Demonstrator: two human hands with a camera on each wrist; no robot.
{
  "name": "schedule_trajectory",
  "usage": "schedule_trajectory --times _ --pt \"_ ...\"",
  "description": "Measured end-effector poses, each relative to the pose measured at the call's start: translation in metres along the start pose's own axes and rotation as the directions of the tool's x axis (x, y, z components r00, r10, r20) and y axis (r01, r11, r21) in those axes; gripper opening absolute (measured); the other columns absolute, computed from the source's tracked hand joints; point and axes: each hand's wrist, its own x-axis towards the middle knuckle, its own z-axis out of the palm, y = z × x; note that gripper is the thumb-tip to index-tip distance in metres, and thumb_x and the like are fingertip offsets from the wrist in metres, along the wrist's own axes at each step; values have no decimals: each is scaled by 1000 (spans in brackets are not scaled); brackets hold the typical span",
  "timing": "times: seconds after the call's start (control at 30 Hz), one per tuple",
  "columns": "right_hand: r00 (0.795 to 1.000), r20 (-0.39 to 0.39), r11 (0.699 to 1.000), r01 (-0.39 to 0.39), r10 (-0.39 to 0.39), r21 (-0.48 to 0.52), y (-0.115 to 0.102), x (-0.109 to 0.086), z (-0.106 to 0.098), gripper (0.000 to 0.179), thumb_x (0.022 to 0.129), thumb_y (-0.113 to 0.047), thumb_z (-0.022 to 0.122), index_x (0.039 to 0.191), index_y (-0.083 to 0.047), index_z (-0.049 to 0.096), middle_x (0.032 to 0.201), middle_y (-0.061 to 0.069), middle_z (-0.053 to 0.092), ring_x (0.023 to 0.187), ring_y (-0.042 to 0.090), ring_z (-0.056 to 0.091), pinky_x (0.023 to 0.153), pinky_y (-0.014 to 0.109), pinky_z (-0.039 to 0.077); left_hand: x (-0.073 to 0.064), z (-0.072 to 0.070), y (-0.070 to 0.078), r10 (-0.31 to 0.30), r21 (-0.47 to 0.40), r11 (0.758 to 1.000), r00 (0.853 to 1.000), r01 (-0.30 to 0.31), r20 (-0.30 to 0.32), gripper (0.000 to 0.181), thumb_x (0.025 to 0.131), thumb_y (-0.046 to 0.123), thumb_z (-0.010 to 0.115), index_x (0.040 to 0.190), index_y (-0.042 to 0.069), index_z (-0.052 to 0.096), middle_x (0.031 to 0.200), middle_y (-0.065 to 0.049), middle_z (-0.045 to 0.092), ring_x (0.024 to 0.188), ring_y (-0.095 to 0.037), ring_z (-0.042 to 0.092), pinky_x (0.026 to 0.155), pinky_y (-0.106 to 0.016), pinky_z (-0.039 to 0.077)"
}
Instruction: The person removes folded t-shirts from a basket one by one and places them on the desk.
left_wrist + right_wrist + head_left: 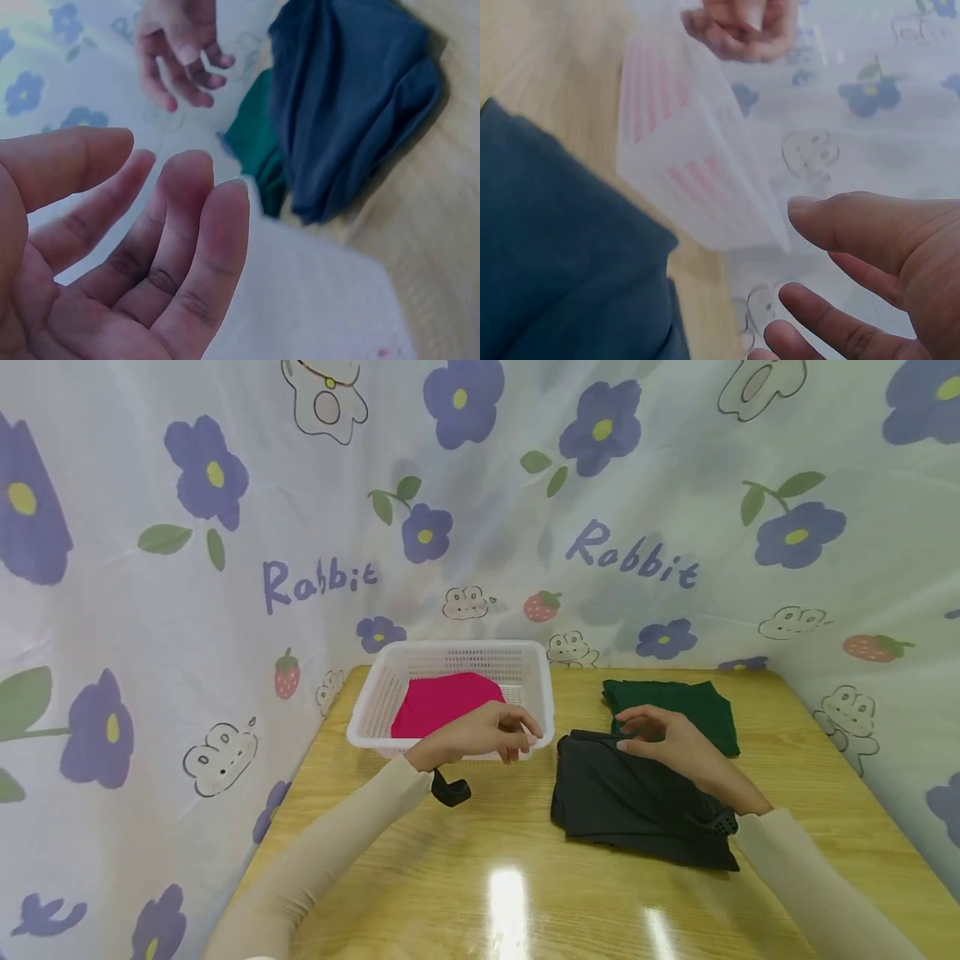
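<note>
Black cloth (637, 806) is lying folded on the table (420, 868), just in front of green cloth (693, 710). The right hand (671, 742) is hovering above it, apparently without contact, thumb and fingers parted, holding nothing. The left hand (487, 732) is hanging by the white basket (367, 742), loosely curled and gripping nothing.

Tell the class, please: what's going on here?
A person has both hands raised and holding nothing, the left hand near a white basket and the right hand near a folded dark cloth. The basket holds a pinkish-red cloth. The dark cloth lies on the table, with a green cloth behind it.
</note>
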Motion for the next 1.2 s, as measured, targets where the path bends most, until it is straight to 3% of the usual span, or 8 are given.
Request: schedule_trajectory --times 0.07,0.3,0.5,0.6,0.73,0.97,1.2 --pt "1000 13 1000 12 -12 18 -5 6 3 50 96 -31 76 139 -14 60 130 17 62 107 29 61 88 47 53 -1 -9 0 -6 -4 1000 1000 6 -25 20 101 16 69 119 8 72 105 -27 68 89 -48 66 79 -46 60" --pt "999 35 997 31 -34 66 -17 27 17 48 97 -29 75 140 -13 60 132 18 61 107 30 60 89 45 52 -7 -44 -5 -70 -46 997 990 64 -123 16 102 16 68 116 10 73 99 -20 70 90 -45 65 84 -51 59" --pt "998 57 994 19 -25 107 -30 44 26 49 97 -29 75 142 -16 58 136 17 59 112 32 59 94 55 52 -10 -69 -17 -123 -44 992 973 117 -197 15 102 18 68 114 9 71 112 -29 65 90 -43 67 82 -44 59" --pt "997 71 990 12 -22 140 -37 54 30 49 97 -28 75 142 -16 57 136 18 59 113 34 59 94 52 54 -12 -79 -23 -150 -44 989 961 144 -232 16 102 19 67 115 8 70 115 -30 64 91 -40 68 82 -42 59" --pt "996 89 984 6 -22 179 -45 67 38 51 98 -25 74 144 -13 55 137 20 57 114 35 59 92 48 56 -16 -90 -29 -176 -44 984 947 171 -270 17 103 19 67 116 8 70 115 -26 65 95 -41 68 85 -46 59" --pt "995 83 976 28 -47 215 -52 84 50 53 98 -25 75 145 -11 54 136 17 58 117 34 59 99 54 52 -21 -102 -34 -213 -14 976 930 219 -300 20 104 17 64 119 5 68 115 -26 64 103 -54 62 91 -57 55" --pt "995 65 977 54 -69 205 -57 103 64 48 98 -23 74 141 -14 58 135 17 60 114 33 61 98 54 52 -21 -116 -41 -227 52 964 909 261 -348 24 105 17 62 122 0 66 112 -19 66 95 -46 67 87 -56 57"
